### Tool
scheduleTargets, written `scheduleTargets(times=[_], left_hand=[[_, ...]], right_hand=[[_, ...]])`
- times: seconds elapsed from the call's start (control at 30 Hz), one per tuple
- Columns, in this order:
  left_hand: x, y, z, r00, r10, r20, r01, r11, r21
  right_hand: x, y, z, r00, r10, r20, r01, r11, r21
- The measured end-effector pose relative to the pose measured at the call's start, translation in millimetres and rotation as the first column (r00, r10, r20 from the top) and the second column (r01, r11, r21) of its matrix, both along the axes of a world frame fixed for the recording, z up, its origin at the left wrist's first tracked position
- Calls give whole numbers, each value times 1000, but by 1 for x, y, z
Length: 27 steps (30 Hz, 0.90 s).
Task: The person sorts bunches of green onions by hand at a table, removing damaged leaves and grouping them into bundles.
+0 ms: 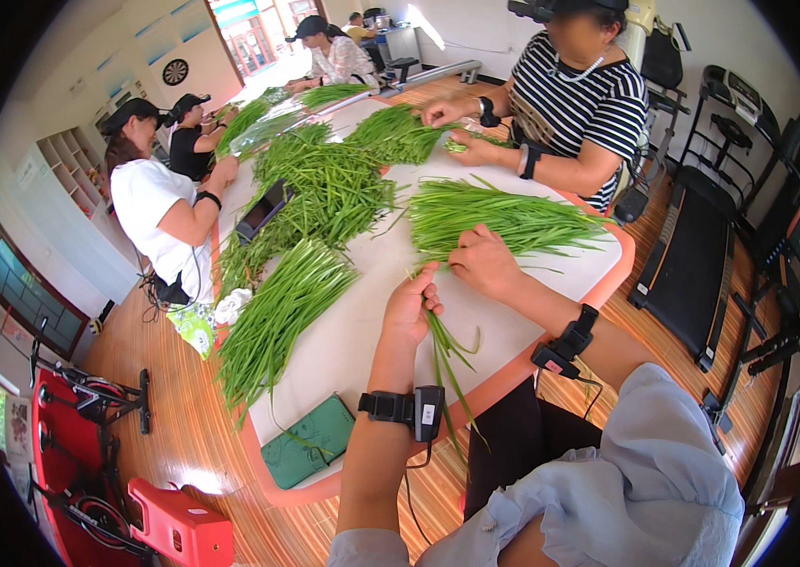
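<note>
My left hand [410, 303] is closed around the upper ends of a few long green leaves [444, 347], like garlic chives, which hang down past the table edge. Just to its right, my right hand [483, 261] is bent, with fingertips near the close side of a wide pile of green leaves [499, 216]; whether it pinches a leaf cannot be seen. Another neat pile of leaves [287, 312] lies to the left. Beyond it a tangled heap of greens [329, 181] covers the table's middle.
A green phone case [308, 441] lies at the near left corner of the white table [379, 283]. A dark phone [262, 210] rests against the heap, and crumpled white material [233, 305] sits at the left edge. Several people handle greens around the table. A treadmill [690, 262] stands at right.
</note>
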State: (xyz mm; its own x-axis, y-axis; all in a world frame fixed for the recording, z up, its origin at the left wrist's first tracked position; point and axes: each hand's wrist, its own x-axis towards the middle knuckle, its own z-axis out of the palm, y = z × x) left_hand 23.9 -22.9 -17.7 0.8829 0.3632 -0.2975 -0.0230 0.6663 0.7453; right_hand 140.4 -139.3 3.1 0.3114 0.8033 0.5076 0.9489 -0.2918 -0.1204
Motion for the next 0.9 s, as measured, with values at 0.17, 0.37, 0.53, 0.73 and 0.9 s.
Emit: scheduleTargets(times=[0.17, 0.37, 0.53, 0.73, 0.9], left_hand=[[-4, 2, 2, 1000, 0, 26, 0, 1000, 0], [-1, 0, 5, 1000, -5, 21, 5, 1000, 16], [-2, 0, 6, 1000, 0, 17, -1, 1000, 19], [-3, 1, 6, 999, 35, 28, -35, 999, 8], [-2, 1, 4, 998, 62, 30, -62, 998, -19]], right_hand=[[-4, 2, -2, 1000, -4, -23, 0, 988, -154], [8, 9, -2, 996, 17, 88, 0, 981, -192], [12, 9, -3, 966, 149, 213, -85, 955, -286], [23, 3, 12, 978, 129, 161, -108, 985, -131], [20, -2, 48, 844, 186, -503, -91, 974, 208]])
